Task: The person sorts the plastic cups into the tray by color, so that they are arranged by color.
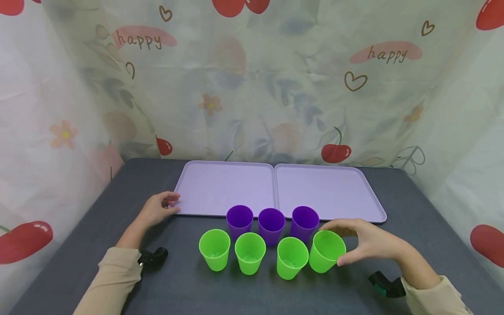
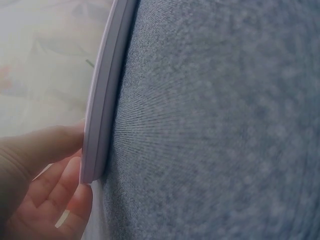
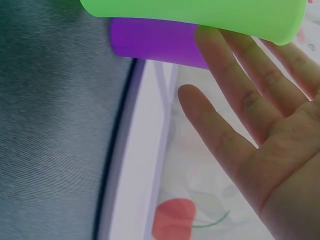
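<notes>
Two pale purple trays lie side by side: the left tray [image 1: 224, 188] and the right tray [image 1: 323, 188]. At the left tray's outer near corner, my left hand [image 1: 159, 208] holds the rim [image 2: 101, 100] between thumb and curled fingers. My right hand [image 1: 370, 240] is around the rightmost green cup [image 1: 326, 256], fingers behind it and thumb at its right side. In the right wrist view the green cup [image 3: 200, 15] hides some fingertips and the thumb. Three more green cups [image 1: 215, 256] stand in a row to its left.
Behind the green row stand three purple cups [image 1: 271, 229], close to the trays' near edges. A dark grey cloth [image 1: 181, 288] covers the table. A printed curtain [image 1: 256, 87] closes off the back and sides. Dark wrist devices [image 1: 387, 286] sit beneath both forearms.
</notes>
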